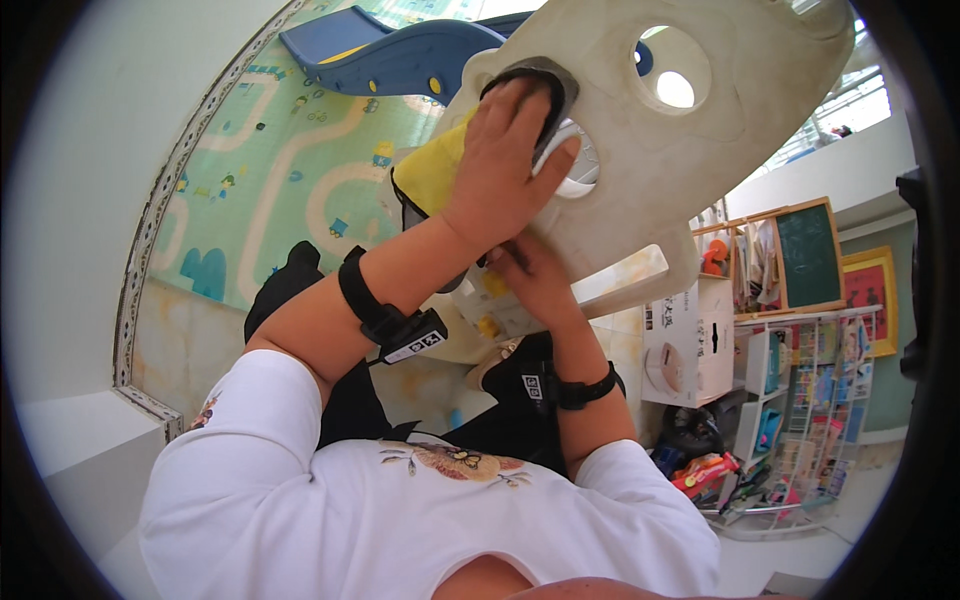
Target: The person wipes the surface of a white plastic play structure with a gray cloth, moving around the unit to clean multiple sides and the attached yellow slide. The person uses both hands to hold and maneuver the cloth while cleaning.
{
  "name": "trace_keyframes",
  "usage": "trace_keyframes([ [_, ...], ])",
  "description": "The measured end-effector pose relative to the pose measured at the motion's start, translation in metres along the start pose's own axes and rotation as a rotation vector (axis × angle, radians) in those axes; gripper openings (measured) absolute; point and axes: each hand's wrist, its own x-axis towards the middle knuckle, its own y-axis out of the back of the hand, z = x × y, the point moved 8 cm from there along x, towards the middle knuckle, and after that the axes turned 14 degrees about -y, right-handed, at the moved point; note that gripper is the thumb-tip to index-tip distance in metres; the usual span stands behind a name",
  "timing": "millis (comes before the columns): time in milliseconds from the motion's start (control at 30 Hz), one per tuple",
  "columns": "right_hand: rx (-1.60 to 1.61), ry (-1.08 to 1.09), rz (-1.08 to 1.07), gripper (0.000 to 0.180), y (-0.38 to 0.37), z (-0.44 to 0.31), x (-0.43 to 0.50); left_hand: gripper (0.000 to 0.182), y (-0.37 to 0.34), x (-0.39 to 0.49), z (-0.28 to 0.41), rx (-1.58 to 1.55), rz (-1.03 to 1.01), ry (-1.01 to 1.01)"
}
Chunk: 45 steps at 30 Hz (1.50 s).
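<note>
A large off-white plastic panel (637, 172), apparently part of a children's play slide, tilts up before me. It has round cut-out holes and a long slot near its lower edge. My left hand (504, 154) lies over a yellow and grey cloth (431, 172) with black edging, holding it against the panel beside one hole. The fingertips rest on the cloth's grey side. Lower down, my right hand (534, 279) is at the panel's lower part, fingers curled inward. What its fingertips touch is partly hidden. Black straps with small devices circle both forearms.
A blue plastic slide chute (412, 56) extends behind the panel over a green patterned play mat (300, 172). To the right are a printed cardboard box (686, 341), a small chalkboard (806, 255) and a wire rack (817, 420) holding assorted items. A white wall (82, 225) borders the left.
</note>
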Motion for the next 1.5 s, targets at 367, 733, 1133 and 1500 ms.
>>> trace_keyframes([
  [367, -0.195, 0.23, 0.115, 0.054, -0.002, -0.02, -0.002, 0.035, -0.009, -0.013, 0.044, 0.104, -0.136, -0.23],
  [733, -0.554, 0.259, 0.198, 0.06, 0.004, -0.007, -0.011, 0.03, -0.036, -0.069, 0.057, 0.036, -0.253, -0.354],
  [1133, -0.366, -0.197, -0.077, 0.035, -0.003, 0.012, -0.001, 0.062, -0.021, -0.096, -0.012, 0.144, -0.329, 0.069],
  [1500, -0.106, -0.077, -0.097, 0.024, -0.008, -0.001, -0.006, 0.065, 0.007, -0.06, -0.047, -0.03, 0.066, 0.086],
])
